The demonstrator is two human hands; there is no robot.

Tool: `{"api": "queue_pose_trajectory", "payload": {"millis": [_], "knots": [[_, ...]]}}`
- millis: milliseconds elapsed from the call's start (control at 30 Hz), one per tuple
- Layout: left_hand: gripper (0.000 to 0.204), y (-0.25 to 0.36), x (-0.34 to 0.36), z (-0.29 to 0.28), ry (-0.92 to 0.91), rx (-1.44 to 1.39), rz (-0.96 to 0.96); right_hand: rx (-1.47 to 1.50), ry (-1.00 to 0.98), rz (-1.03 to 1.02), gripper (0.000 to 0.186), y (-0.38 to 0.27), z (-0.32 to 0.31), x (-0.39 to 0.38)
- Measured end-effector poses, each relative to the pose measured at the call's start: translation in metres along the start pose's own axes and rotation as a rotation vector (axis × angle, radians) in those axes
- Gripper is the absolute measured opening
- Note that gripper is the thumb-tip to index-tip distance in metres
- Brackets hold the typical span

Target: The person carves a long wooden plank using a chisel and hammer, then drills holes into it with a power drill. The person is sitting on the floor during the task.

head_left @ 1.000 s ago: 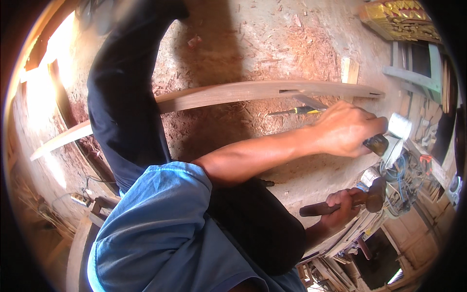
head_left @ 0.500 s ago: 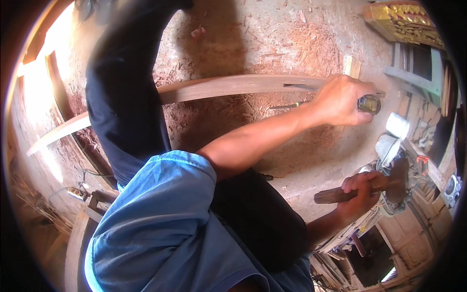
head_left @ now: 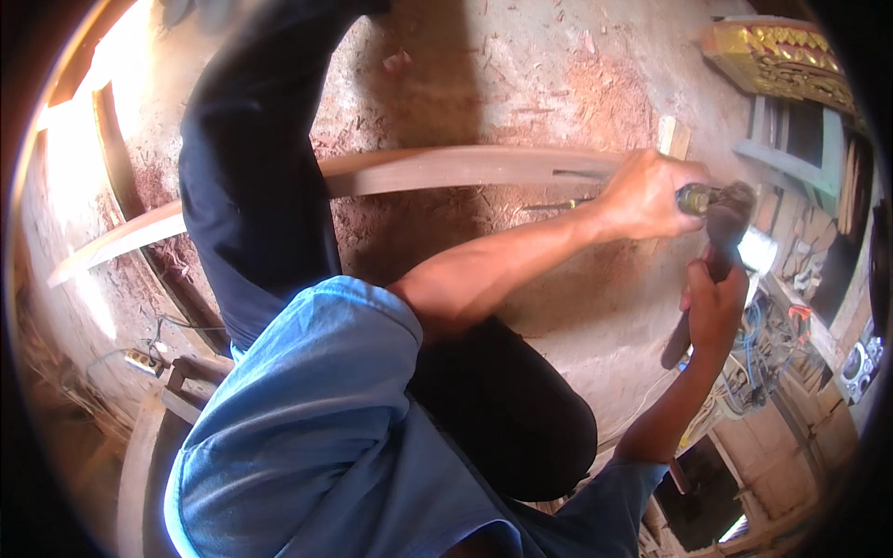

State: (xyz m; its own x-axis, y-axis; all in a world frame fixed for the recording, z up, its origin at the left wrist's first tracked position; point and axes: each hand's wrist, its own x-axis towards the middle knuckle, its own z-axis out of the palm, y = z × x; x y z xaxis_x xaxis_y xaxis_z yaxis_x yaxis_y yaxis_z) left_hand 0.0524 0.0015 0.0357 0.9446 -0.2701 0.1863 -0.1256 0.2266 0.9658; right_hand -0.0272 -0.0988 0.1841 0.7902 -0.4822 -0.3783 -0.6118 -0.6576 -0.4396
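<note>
Single head view, wide fisheye, worn on the person's head, left one of a side-by-side pair. Looks steeply down past the blue shirt (head_left: 307, 381) at the floor (head_left: 549, 102). Round image, black corners; long wooden beam (head_left: 446, 169) bows across it. Shirt very near the lens, large at lower left; left hand (head_left: 651, 197) and right hand (head_left: 714, 302) farther off, right of centre. Gilded carving (head_left: 781, 60) sits out at the upper-right rim, farther still.
</note>
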Motion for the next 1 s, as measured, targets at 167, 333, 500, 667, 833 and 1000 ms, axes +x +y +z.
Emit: {"api": "queue_pose_trajectory", "payload": {"millis": [167, 333, 500, 667, 833, 1000], "knots": [[0.018, -0.003, -0.008, 0.010, -0.008, 0.019, 0.099, 0.280, 0.326, -0.060, 0.016, 0.004, -0.030, -0.030], [0.016, -0.009, -0.001, 0.010, 0.043, -0.017, 0.070, 0.659, 0.280, -0.551, 0.009, -0.017, -0.047, -0.032], [0.030, -0.010, -0.007, 0.000, -0.031, 0.040, 0.015, -0.113, 0.109, -0.087, 0.024, 0.017, 0.017, 0.001], [0.030, -0.018, -0.014, 0.007, -0.150, 0.008, -0.008, 0.353, 0.345, -0.121, 0.021, 0.026, -0.035, -0.037], [0.026, -0.022, -0.014, 0.014, -0.035, 0.037, 0.066, 0.289, 0.420, -0.750, 0.014, 0.004, -0.078, -0.035], [0.022, -0.014, -0.026, 0.009, -0.031, -0.052, 0.059, -0.497, 0.283, -0.343, 0.026, 0.025, 0.018, -0.009]]}}
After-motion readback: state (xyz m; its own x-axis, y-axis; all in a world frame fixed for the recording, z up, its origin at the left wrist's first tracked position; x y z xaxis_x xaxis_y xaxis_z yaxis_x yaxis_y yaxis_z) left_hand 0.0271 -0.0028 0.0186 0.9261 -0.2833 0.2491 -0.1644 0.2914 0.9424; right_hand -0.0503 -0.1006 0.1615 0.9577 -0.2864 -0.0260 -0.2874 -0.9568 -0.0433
